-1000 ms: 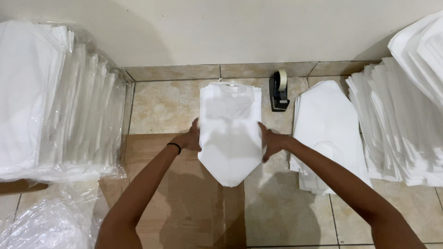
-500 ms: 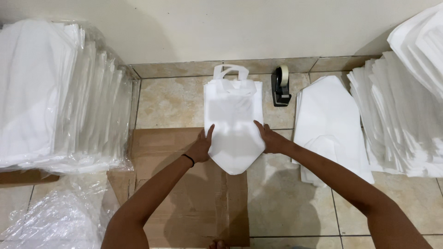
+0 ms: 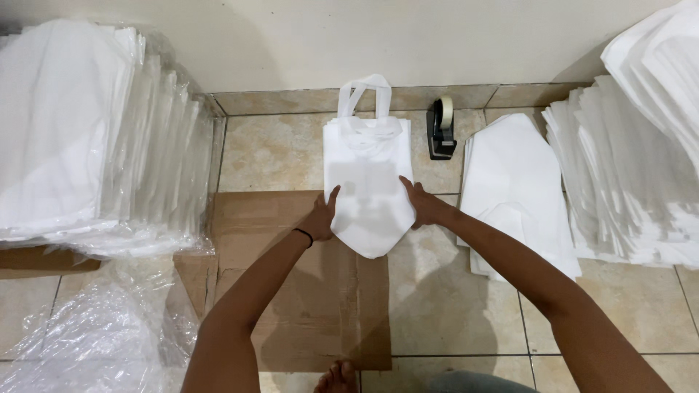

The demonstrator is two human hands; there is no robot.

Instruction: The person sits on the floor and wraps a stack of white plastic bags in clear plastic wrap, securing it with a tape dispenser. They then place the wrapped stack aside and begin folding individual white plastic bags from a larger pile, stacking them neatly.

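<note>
While both hands' fingers (image 3: 333, 198) pinch its sides, white bag (image 3: 368, 185) lies flat, contents unseen.

We see a white bag (image 3: 369, 182) of thin cloth-like fabric, lying flat on the tiled floor with its lower part over a sheet of brown cardboard. Its two loop handles point away from us, toward the wall, one lying above the other. The bottom end, nearest us, is folded into a blunt point. The body is smooth, with a faint darker square showing through its middle. We grip it by both side edges, just above that pointed end.
</note>
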